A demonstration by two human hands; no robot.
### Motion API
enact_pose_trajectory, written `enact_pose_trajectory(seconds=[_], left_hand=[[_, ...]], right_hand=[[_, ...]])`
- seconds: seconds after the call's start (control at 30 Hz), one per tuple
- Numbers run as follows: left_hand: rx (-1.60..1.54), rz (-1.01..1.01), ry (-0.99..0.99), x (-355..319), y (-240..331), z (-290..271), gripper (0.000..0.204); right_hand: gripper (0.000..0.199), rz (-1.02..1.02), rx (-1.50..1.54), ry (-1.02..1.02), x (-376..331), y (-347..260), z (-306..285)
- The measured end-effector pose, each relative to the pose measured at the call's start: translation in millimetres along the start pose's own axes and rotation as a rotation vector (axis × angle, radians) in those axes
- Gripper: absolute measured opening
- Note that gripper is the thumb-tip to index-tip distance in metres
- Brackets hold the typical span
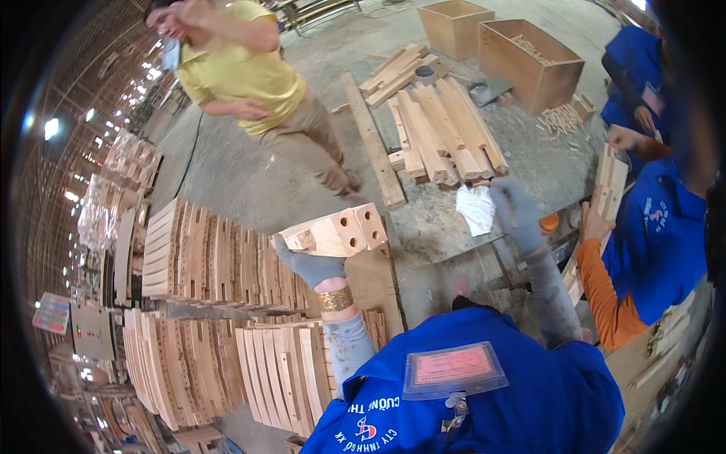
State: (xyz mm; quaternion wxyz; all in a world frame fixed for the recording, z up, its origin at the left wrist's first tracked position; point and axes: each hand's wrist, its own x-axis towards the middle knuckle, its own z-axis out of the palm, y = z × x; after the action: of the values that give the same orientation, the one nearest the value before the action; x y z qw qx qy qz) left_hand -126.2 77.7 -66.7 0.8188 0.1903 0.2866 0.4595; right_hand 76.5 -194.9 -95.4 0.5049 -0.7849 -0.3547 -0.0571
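In the middle of the frame we see our gloved left hand clamped from below on a pale wooden block with round holes bored in its end face, held up above the stacks of curved wooden slats at lower left. To the right of centre, our gloved right hand is closed on a crumpled white rag. A person in a yellow shirt stands at upper left.

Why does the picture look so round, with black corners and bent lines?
Head view: a fisheye lens curves the stacked slats near the rim and leaves black corners; lamps glare at far left; the left hand gripping the wooden block stays fairly sharp; the right hand looks slightly blurred.
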Motion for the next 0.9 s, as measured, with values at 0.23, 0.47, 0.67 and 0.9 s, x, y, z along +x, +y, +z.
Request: enact_pose_trajectory(seconds=[0.23, 0.47, 0.67, 0.9], left_hand=[[0.073, -0.141, -0.037, 23.9, -32.7, 14.5, 0.063], [0.096, -0.120, -0.066, 26.1, -66.3, 55.8, 0.068], [0.033, -0.166, -0.251, 21.6, -99.9, 84.8, 0.070], [0.167, -0.172, -0.293, -7.8, -119.9, 119.6, 0.060]], right_hand=[[0.021, -0.093, -0.528, -0.009, -58.0, 112.6, 70.6], [0.017, -0.031, 0.065, 0.331, -38.9, -2.1, 26.0], [0.023, -0.133, 0.330, 0.403, -11.5, -77.7, 11.5], [0.017, 0.062, 0.604, 0.453, -4.9, -41.2, 12.5]])
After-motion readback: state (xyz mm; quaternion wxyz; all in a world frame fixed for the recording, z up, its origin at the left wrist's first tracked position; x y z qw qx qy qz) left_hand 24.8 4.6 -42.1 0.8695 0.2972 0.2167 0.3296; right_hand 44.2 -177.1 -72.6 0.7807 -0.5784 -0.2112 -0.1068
